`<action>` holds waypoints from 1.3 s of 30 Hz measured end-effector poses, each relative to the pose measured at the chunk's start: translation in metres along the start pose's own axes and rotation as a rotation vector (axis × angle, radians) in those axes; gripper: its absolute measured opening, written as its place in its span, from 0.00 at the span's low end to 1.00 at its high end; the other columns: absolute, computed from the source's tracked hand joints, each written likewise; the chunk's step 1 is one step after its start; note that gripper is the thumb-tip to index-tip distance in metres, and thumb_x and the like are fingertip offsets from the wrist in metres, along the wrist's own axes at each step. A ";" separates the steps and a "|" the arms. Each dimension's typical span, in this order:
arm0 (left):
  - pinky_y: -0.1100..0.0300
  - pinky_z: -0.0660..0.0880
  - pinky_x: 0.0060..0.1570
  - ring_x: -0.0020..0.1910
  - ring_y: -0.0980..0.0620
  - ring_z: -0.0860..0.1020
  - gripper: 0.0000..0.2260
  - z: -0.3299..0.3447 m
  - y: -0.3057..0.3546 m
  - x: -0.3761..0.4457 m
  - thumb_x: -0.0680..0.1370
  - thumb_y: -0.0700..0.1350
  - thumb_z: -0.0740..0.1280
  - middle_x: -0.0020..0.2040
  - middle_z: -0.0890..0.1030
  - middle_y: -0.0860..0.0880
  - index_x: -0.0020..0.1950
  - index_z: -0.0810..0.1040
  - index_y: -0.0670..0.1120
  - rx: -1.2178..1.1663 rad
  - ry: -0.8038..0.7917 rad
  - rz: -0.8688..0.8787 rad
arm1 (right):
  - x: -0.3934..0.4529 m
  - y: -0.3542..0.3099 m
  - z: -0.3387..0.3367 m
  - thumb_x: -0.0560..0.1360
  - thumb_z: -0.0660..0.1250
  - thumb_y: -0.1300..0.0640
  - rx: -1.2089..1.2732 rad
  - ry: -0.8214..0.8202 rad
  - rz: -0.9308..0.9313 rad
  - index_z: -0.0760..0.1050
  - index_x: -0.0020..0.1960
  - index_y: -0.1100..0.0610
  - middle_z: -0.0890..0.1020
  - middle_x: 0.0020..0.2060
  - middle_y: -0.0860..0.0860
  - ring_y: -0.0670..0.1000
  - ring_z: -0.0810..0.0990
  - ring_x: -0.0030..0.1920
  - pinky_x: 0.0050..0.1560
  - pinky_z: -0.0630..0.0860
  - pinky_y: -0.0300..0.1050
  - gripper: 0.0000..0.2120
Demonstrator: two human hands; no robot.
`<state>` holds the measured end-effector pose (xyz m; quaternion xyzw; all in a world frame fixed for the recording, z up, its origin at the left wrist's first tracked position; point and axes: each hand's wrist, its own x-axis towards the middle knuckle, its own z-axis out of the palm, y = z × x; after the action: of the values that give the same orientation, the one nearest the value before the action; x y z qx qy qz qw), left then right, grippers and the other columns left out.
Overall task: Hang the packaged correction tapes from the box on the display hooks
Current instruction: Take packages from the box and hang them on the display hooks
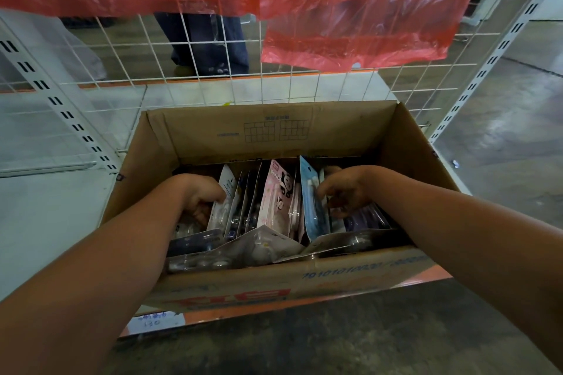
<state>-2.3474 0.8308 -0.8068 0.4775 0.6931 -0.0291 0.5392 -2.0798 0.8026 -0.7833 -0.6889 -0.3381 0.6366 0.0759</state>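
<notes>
Both hands are down inside the open cardboard box (195,134), which sits on a low white shelf (45,192). The left hand (202,196) is curled around a white packet (224,201) at the box's left side. The right hand (342,190) pinches a blue packet (313,207) at the box's right side. A pink panda packet (278,198) stands between them. Behind the box is a white wire grid (304,88), with red plastic bags (350,9) hanging above it.
</notes>
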 end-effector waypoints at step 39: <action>0.52 0.77 0.51 0.57 0.44 0.78 0.14 -0.021 0.030 -0.052 0.80 0.44 0.63 0.58 0.79 0.44 0.66 0.73 0.45 0.480 -0.152 -0.004 | -0.046 -0.009 -0.017 0.74 0.67 0.63 -0.073 -0.229 -0.289 0.78 0.54 0.59 0.84 0.49 0.53 0.51 0.82 0.50 0.47 0.79 0.43 0.09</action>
<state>-2.3436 0.8261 -0.7433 0.5870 0.6247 -0.2298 0.4608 -2.0652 0.7892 -0.7378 -0.5584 -0.4630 0.6807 0.1023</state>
